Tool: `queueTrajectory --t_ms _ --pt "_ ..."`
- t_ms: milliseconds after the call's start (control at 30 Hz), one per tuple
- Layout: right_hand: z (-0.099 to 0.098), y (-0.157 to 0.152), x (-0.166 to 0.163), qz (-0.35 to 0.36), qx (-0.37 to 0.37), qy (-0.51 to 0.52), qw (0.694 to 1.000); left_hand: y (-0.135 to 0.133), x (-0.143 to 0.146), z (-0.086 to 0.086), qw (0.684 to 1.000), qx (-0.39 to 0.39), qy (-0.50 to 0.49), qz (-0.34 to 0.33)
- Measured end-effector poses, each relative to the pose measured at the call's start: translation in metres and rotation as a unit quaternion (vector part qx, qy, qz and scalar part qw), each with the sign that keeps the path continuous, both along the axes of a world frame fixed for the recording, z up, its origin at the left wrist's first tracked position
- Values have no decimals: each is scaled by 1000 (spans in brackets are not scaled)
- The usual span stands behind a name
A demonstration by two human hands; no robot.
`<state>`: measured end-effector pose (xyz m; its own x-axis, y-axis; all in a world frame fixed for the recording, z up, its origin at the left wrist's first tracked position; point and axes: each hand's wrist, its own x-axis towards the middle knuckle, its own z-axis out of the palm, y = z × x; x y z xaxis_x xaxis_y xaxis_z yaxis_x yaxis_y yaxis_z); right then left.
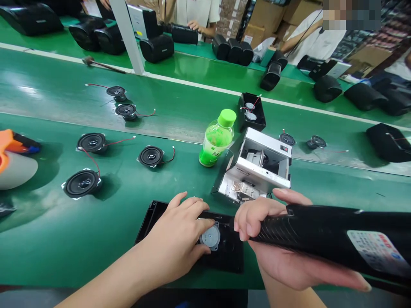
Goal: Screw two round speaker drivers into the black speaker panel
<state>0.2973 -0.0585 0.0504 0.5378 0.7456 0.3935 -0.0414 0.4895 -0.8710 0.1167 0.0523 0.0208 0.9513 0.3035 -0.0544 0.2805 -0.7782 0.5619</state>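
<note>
My right hand point(285, 256) is wrapped around a black electric screwdriver point(324, 226) with a white label on its body. The tool lies nearly level, its tip end pointing left over a black speaker housing point(236, 259) at the table's front edge. Inside that housing a small speaker point(211, 238) sits with its round grey magnet facing up. My left hand point(176, 235) reaches over the housing, thumb and fingers closed around the speaker. Just behind stands a silver metal machine with an open top point(263, 167), partly hidden by my right hand.
A green-capped bottle point(216, 139) stands left of the machine. Several loose speakers point(150, 155) with red wires lie to the left. An orange-and-white object point(16, 162) is at the left edge. Another black housing point(252, 112) lies behind. People work across the conveyor point(180, 92).
</note>
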Motion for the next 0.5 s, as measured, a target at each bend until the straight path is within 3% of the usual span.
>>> queueTrajectory --t_ms 100,500 --pt "-3 1 0 6 32 -13 999 0 0 0 1000 2 0 -1" --pt "-10 0 -2 -10 16 -25 1000 0 0 0 1000 -7 4 2"
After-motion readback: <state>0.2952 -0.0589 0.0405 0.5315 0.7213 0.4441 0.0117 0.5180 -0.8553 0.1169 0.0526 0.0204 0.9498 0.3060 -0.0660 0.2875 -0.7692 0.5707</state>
